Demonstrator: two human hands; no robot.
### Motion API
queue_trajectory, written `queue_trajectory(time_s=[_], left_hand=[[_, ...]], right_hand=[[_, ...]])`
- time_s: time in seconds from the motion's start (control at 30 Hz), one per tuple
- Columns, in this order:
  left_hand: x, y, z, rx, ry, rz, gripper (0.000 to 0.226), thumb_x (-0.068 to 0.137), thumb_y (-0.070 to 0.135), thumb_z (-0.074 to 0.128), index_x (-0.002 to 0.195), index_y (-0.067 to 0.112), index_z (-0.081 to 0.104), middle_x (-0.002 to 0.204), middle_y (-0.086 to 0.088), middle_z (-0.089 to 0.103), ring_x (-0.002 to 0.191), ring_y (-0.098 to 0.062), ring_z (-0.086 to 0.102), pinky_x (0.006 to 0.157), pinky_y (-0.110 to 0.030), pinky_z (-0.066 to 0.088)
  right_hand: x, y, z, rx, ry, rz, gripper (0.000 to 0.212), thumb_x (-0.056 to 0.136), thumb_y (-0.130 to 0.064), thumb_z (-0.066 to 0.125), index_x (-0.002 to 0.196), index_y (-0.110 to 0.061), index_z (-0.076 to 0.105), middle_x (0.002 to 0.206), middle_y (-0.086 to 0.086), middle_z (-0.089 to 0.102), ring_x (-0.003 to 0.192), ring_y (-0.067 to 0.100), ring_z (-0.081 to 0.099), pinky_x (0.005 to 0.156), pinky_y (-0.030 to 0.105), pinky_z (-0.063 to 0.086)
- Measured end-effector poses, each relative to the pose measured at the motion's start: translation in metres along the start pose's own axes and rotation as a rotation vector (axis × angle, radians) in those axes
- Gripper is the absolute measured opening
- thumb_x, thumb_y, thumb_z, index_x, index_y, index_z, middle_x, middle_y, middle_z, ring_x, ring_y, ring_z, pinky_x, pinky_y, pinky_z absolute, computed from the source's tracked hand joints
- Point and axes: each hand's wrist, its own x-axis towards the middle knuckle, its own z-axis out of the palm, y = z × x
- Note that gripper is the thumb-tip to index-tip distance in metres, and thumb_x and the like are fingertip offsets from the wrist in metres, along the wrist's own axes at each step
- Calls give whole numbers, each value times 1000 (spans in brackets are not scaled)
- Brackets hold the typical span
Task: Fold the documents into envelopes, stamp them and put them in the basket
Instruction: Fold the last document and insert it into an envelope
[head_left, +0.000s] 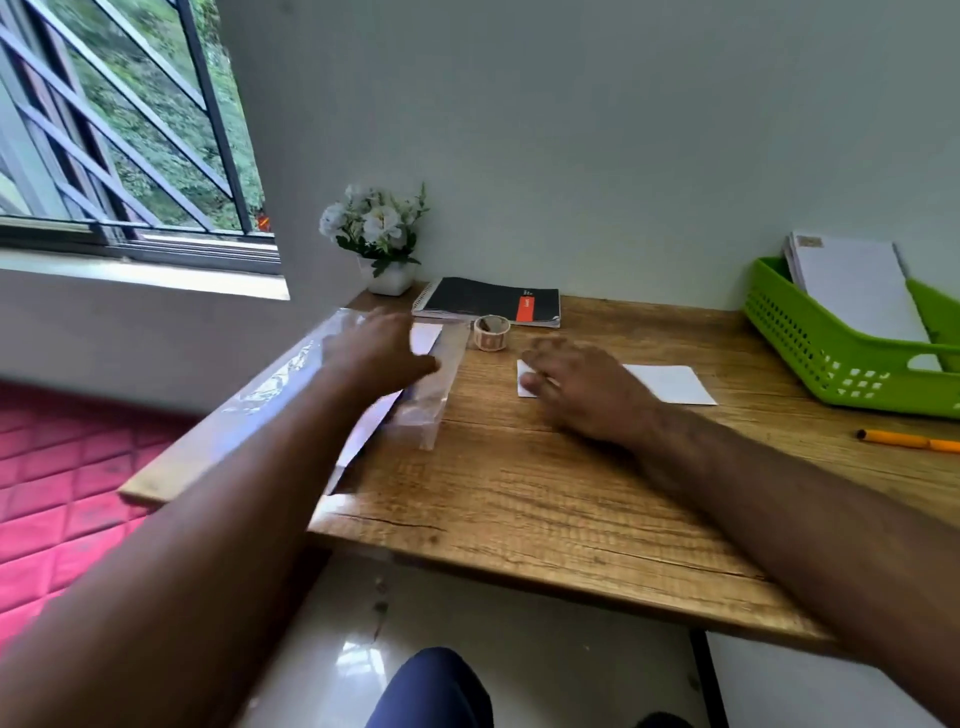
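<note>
A folded white document (670, 383) lies flat on the wooden desk (519, 493). My right hand (582, 384) rests on its left end with fingers spread. My left hand (376, 349) reaches over a clear plastic sleeve (426, 410) that holds white envelopes (425, 338) at the desk's left edge; its fingers look straight, though blurred. A roll of stamps (491, 332) stands between the two hands, toward the back. The green basket (821, 353) at the right holds several white envelopes (857, 286), the top one stamped.
A black spiral notebook (488, 306) and a small white pot of flowers (382, 244) sit at the back by the wall. An orange pen (909, 441) lies at the right edge. A window is to the left.
</note>
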Motion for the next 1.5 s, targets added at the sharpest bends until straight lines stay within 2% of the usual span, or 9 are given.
queue_trajectory(time_s=[0.1, 0.2, 0.3, 0.47, 0.77, 0.87, 1.0, 1.17, 1.5], left_hand=[[-6, -23, 7, 7, -216, -140, 85, 69, 77, 61, 128, 16, 57, 130, -6, 59, 117, -26, 54, 98, -40, 46], [-9, -28, 13, 7, -101, -91, 72, 68, 79, 59, 103, 16, 66, 106, -6, 67, 94, -25, 60, 81, -37, 52], [-17, -23, 5, 63, -34, -61, 50, 75, 64, 63, 70, 15, 56, 86, -8, 63, 75, -25, 56, 63, -30, 45], [-28, -9, -35, 37, 100, -53, 23, 89, 31, 60, 79, 11, 59, 72, -4, 55, 64, -23, 51, 61, -31, 43], [10, 82, -96, -1055, 569, 128, 38, 78, 24, 62, 49, 16, 39, 65, -1, 23, 51, -14, 25, 49, -32, 19], [40, 116, -52, -1401, 348, 44, 27, 80, 33, 61, 61, 14, 54, 62, -3, 49, 57, -13, 45, 58, -29, 37], [46, 135, 0, -1713, -180, -13, 35, 89, 25, 65, 118, 8, 59, 108, -14, 70, 98, -35, 69, 84, -56, 54], [59, 131, 36, -1877, -173, -146, 33, 93, 7, 58, 126, 7, 54, 117, -15, 67, 103, -37, 66, 83, -54, 55], [75, 120, 46, -1999, -122, -243, 39, 90, 6, 56, 129, 10, 52, 119, -17, 66, 105, -39, 65, 82, -60, 54]], right_hand=[[22, -34, 10, 44, -87, -141, 53, 101, -45, 32, 146, -18, 36, 155, 4, 29, 144, 17, 23, 117, 38, 20], [37, -47, 23, 87, -146, -160, 52, 101, -45, 33, 145, -19, 38, 154, 3, 32, 143, 17, 27, 115, 38, 26], [40, -50, 31, 162, -188, -133, 50, 101, -44, 35, 144, -20, 42, 152, 1, 37, 139, 15, 34, 113, 33, 29], [29, -48, 16, 472, -1, -30, 46, 99, -42, 44, 139, -20, 49, 145, -2, 47, 133, 12, 43, 100, 21, 31], [7, 8, -21, 1528, 173, 118, 49, 77, -22, 70, 124, -11, 58, 115, 3, 70, 107, 23, 66, 83, 39, 56], [5, 33, -22, 1556, 424, 283, 67, 68, -7, 79, 130, -18, 56, 121, 3, 67, 112, 25, 63, 87, 41, 55], [6, 53, -17, 1333, 562, 430, 74, 75, -3, 76, 139, -26, 46, 118, 2, 68, 104, 20, 66, 87, 43, 56], [4, 63, -17, 1487, 329, 304, 54, 75, 8, 71, 107, -34, 63, 106, -10, 71, 102, 18, 65, 85, 38, 56], [13, 76, -10, 1539, 53, 315, 101, 75, 25, 58, 148, -36, 26, 135, -4, 52, 119, 23, 55, 95, 36, 51]])
